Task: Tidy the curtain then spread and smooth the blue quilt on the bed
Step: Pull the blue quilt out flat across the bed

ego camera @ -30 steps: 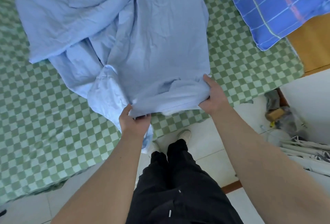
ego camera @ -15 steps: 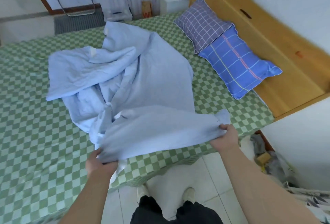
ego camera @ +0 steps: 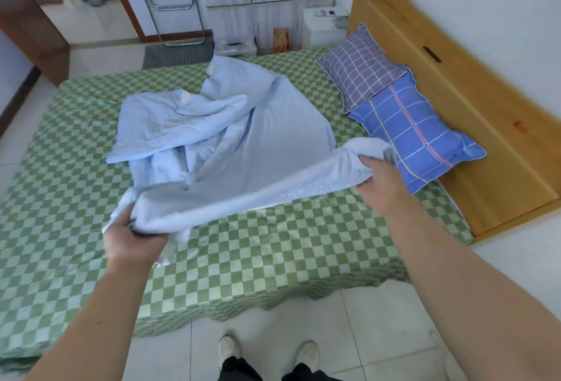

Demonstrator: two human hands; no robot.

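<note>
Quilt (ego camera: 243, 137) lies in a crumpled heap on the middle of the bed (ego camera: 273, 259), and its near edge is lifted up off the green check sheet. Part of it is folded over itself on the left side, and a flat part reaches back toward the far side of the bed.

Both hands are holding that near edge. The left hand (ego camera: 133, 235) is closed tight around a bunched corner, and some cloth hangs down below it. The right hand (ego camera: 379, 180) is closed on the other end of the edge, just beside the blue pillow (ego camera: 419, 144). The cloth between the two hands is pulled into a long, nearly straight band.

The step now looks like opening the quilt out. To do it well, I think the hands should move wider apart so the edge goes tight. Then they should lift and give a soft shake, so the folded part on the left can fall open. After that the edge can be pulled back toward the person and laid down along the near side of the bed.

The grip should stay firm on both ends, or the cloth may slip out. The right hand should keep clear of the pillows, so the quilt does not drag them.

A grey pillow (ego camera: 358, 65) sits behind the blue one, against the wooden headboard (ego camera: 455, 77).
</note>
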